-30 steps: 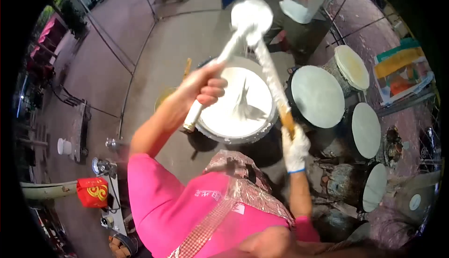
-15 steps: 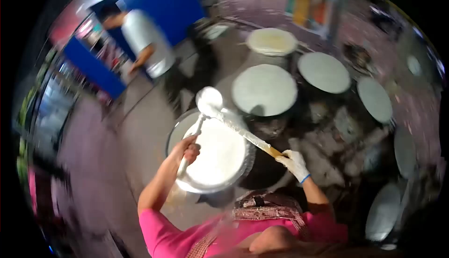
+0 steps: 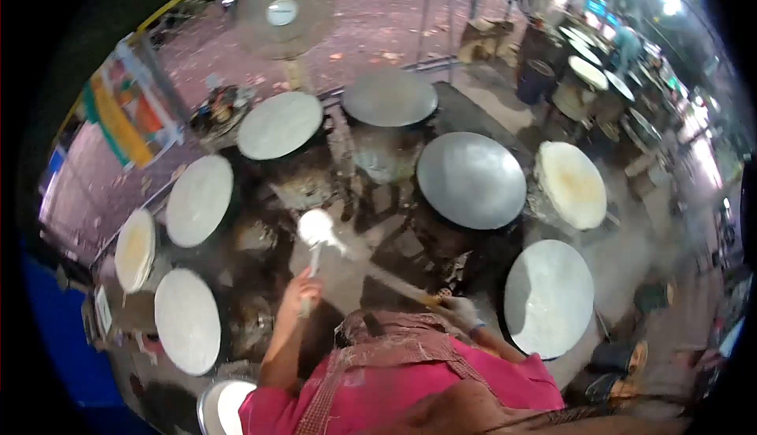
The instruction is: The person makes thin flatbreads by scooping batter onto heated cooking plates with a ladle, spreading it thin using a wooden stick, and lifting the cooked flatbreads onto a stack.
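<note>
My left hand [image 3: 304,291] is bare and closed round the pale handle of a ladle [image 3: 316,228], whose bowl is full of white batter. Lower right of it, my gloved right hand [image 3: 460,314] grips a long stick [image 3: 398,284] by its yellowish end. The stick's far end reaches toward the ladle and is blurred. A bare dark griddle [image 3: 471,180] lies beyond my right hand. To the right, a griddle [image 3: 549,299] is partly covered with white batter. The batter pot [image 3: 236,408] shows at the bottom left, partly hidden by my sleeve.
Round griddles with pale sheets stand at the left [image 3: 188,321] and back left [image 3: 281,125]. A greyish griddle [image 3: 389,98] is at the back. A stack of flatbreads [image 3: 571,185] stands at the right, a fan [image 3: 282,12] behind. A person [image 3: 627,47] is far off at the back right.
The view has swung right, from the batter pot to the ring of griddles. The ladle and stick, which met over the pot, are now away from it, still in my hands.
</note>
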The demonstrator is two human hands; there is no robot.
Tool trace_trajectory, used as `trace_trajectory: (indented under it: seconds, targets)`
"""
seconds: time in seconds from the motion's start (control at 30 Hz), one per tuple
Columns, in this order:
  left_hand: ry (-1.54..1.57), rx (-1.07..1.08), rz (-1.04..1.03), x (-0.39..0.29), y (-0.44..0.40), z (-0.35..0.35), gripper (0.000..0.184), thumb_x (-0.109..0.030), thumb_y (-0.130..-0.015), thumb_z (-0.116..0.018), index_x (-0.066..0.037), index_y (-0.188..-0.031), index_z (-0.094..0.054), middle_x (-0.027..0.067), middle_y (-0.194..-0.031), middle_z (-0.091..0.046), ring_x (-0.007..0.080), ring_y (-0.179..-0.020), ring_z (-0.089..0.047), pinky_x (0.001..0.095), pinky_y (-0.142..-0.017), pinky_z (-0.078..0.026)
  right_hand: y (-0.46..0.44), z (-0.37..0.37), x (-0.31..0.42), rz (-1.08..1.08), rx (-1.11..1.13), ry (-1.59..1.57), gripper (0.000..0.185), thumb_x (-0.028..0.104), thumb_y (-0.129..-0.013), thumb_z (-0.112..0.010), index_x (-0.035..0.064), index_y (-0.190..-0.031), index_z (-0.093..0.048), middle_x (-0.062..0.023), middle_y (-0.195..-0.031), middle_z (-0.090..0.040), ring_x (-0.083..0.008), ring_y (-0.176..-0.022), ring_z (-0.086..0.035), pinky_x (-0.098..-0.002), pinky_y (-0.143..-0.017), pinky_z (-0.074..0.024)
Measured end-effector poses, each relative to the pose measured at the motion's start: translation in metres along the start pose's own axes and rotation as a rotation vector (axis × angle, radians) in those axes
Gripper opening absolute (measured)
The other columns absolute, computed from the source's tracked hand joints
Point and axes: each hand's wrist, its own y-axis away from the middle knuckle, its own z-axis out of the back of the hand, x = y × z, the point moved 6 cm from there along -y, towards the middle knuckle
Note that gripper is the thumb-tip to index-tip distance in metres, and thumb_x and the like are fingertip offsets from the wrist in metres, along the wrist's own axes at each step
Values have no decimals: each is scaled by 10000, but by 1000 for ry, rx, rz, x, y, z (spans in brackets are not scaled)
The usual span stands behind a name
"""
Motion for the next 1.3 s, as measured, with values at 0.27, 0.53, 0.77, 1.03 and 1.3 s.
trace_trajectory:
  seconds: [0.27,0.53,0.77,1.03,1.3]
  targets:
    - [-1314,-179,147,72,-308,-167,326,-325,-878,-499,-196,-1042,-249,-29,-516,-276,80,-377,-257,210,-319,-205,60,158,-71,-291,-878,-196,376,265,-841,-538,93,-1175,-531,-180,-1011,-611,-284,-886,-602,-342,-760,-452]
    - [-2150,-71,-270,71,-524,-153,631,-179,-823,-490,-274,-1381,-212,91,-684,-477,215,-569,-514,355,-472,-406,-47,163,-32,-573,-898,174,319,270,-809,-535,89,-1061,-607,-169,-846,-628,-345,-755,-596,-402,-670,-463]
    - [-3087,14,-839,70,-488,-233,666,-82,-828,-461,-306,-1390,-182,176,-926,-589,368,-776,-598,454,-675,-472,-83,156,-50,-191,-1359,-1012,307,62,-774,-638,-57,-1053,-595,-27,-789,-607,-111,-735,-539,-227,-692,-438]
    - [-2279,374,-1080,49,-454,-323,624,-102,-771,-504,-189,-1355,-301,178,-1185,-516,359,-998,-536,373,-791,-444,-138,160,-85,-452,-1138,-750,309,198,-784,-593,1,-1020,-625,-112,-824,-660,-179,-753,-611,-285,-688,-467]
    - [-2556,15,-568,-97,-314,-207,639,-71,-703,-527,-114,-1324,-379,123,-1160,-546,228,-910,-571,301,-782,-439,-141,174,-67,-448,-1060,-569,330,300,-770,-576,46,-968,-648,-162,-827,-651,-267,-736,-631,-355,-696,-486]
